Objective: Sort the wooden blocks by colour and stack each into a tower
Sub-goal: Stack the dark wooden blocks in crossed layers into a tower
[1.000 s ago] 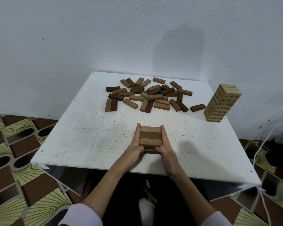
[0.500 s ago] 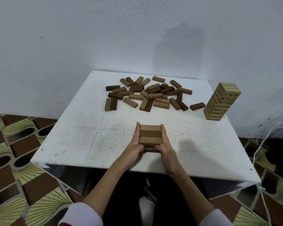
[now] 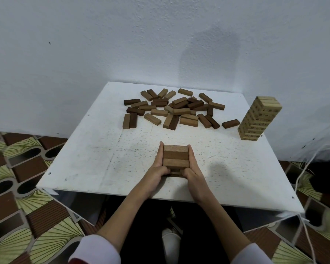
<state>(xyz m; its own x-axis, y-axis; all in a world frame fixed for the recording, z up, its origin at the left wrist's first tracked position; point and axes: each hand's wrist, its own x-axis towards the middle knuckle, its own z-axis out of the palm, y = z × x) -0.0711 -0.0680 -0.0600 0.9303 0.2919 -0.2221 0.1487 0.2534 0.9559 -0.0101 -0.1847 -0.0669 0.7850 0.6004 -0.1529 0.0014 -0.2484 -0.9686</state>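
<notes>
A short stack of mid-brown blocks (image 3: 175, 158) stands near the front middle of the white table (image 3: 95, 161). My left hand (image 3: 157, 169) presses its left side and my right hand (image 3: 193, 171) presses its right side, fingers straight along the sides and thumbs at the near face. A loose pile of mid-brown and dark-brown blocks (image 3: 175, 111) lies at the back of the table. A tall tower of pale blocks (image 3: 259, 118) stands at the right back.
A white wall rises right behind the table. The patterned tile floor (image 3: 17, 187) shows on both sides. White cords (image 3: 303, 180) hang by the table's right edge. One dark block (image 3: 230, 123) lies apart, near the pale tower.
Both hands stay pressed on the sides of the short stack. Nothing else has visibly moved.
</notes>
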